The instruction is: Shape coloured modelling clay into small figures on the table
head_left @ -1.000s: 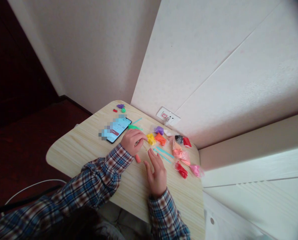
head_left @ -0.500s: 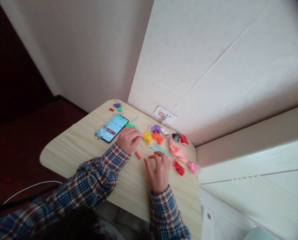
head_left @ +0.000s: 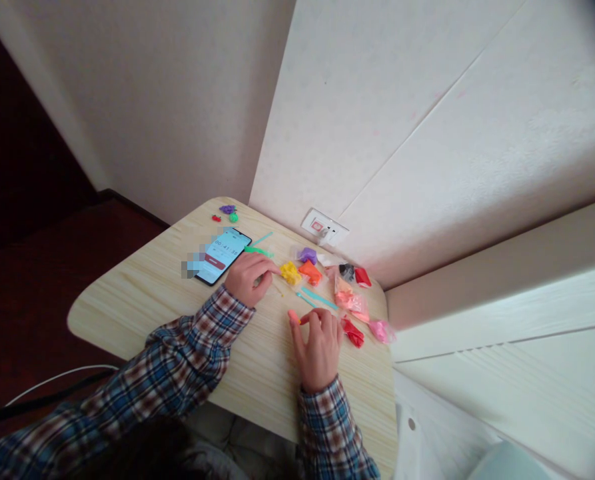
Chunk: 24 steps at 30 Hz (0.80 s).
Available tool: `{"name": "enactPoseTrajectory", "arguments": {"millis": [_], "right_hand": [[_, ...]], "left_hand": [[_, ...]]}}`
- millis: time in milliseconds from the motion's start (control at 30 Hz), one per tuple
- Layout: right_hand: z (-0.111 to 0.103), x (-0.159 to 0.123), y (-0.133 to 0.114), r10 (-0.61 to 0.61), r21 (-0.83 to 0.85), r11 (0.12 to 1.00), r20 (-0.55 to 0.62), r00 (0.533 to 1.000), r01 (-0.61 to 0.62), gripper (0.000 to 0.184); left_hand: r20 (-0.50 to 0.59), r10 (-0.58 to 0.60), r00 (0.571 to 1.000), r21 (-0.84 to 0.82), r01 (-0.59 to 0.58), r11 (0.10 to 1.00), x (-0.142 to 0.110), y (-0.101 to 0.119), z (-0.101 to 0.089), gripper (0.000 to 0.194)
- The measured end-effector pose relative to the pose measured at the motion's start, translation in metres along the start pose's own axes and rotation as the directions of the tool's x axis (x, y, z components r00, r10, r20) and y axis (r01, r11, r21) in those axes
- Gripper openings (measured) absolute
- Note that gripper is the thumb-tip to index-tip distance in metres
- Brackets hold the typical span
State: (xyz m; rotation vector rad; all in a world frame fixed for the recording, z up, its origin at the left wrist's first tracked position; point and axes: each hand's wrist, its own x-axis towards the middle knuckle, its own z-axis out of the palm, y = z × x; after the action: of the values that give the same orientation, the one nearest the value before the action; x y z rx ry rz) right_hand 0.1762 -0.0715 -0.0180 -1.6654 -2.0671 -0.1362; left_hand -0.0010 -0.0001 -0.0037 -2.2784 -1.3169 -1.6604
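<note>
On a light wooden table (head_left: 142, 300), my right hand (head_left: 320, 347) pinches a small orange clay roll (head_left: 294, 317) between thumb and fingertips. My left hand (head_left: 247, 277) rests curled on the table beside a yellow clay bag (head_left: 290, 272), with a thin pale stick just under its fingers; whether it grips anything is unclear. An orange clay bag (head_left: 310, 272) and a purple one (head_left: 306, 255) lie just beyond. Turquoise sticks (head_left: 318, 298) lie between my hands and the bags.
A phone (head_left: 222, 255) with a lit screen lies left of my left hand. Small clay figures (head_left: 227, 213) sit at the far table corner. Red, pink and black clay bags (head_left: 357, 303) lie to the right near the wall, under a wall socket (head_left: 324, 230).
My right hand went from flat and open to curled, and has picked up the orange clay roll that lay on the table between my hands. My left hand has hardly moved.
</note>
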Motion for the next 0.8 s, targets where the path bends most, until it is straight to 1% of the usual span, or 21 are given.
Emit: {"name": "enactPoseTrajectory", "arguments": {"millis": [100, 200, 233, 300, 400, 533, 633, 733, 767, 800], "right_hand": [[-0.001, -0.010, 0.008, 0.012, -0.022, 1.000, 0.032, 0.999, -0.012, 0.026], [0.001, -0.012, 0.013, 0.024, 0.019, 0.999, 0.040, 0.999, -0.025, 0.026], [0.001, -0.012, 0.015, 0.003, 0.055, 0.998, 0.049, 0.999, -0.006, 0.026], [0.000, -0.013, 0.020, -0.098, 0.140, 0.987, 0.095, 0.991, 0.084, 0.035], [0.000, -0.017, 0.026, -0.276, 0.228, 0.946, 0.188, 0.943, 0.231, 0.050], [-0.002, -0.023, 0.026, -0.425, 0.270, 0.895, 0.269, 0.865, 0.355, 0.053], [-0.004, -0.022, 0.024, -0.468, 0.264, 0.877, 0.276, 0.840, 0.402, 0.052], [-0.006, -0.019, 0.025, -0.523, 0.287, 0.846, 0.280, 0.805, 0.450, 0.053], [-0.007, -0.018, 0.025, -0.531, 0.291, 0.841, 0.283, 0.799, 0.456, 0.053], [-0.007, -0.018, 0.026, -0.518, 0.282, 0.850, 0.285, 0.807, 0.445, 0.053]], "left_hand": [[0.012, 0.013, 1.000, 0.003, -0.013, 1.000, 0.001, 0.001, 0.000, 0.021], [0.012, 0.016, 1.000, 0.003, -0.016, 1.000, 0.001, 0.001, 0.000, 0.021], [0.011, 0.013, 1.000, 0.002, -0.013, 1.000, 0.001, 0.001, 0.000, 0.021], [0.011, 0.013, 1.000, -0.002, -0.013, 1.000, 0.001, 0.001, 0.000, 0.021], [0.018, 0.017, 1.000, 0.001, -0.017, 1.000, 0.000, 0.000, 0.001, 0.021], [0.019, 0.027, 0.999, 0.002, -0.027, 1.000, 0.000, 0.000, 0.002, 0.021], [0.012, 0.045, 0.999, 0.000, -0.045, 0.999, 0.001, 0.000, 0.002, 0.021], [0.016, 0.049, 0.999, 0.007, -0.049, 0.999, 0.001, 0.000, 0.002, 0.021], [0.017, 0.046, 0.999, 0.010, -0.046, 0.999, 0.000, 0.000, 0.002, 0.021], [0.017, 0.043, 0.999, 0.011, -0.043, 0.999, 0.000, 0.000, 0.002, 0.021]]}}
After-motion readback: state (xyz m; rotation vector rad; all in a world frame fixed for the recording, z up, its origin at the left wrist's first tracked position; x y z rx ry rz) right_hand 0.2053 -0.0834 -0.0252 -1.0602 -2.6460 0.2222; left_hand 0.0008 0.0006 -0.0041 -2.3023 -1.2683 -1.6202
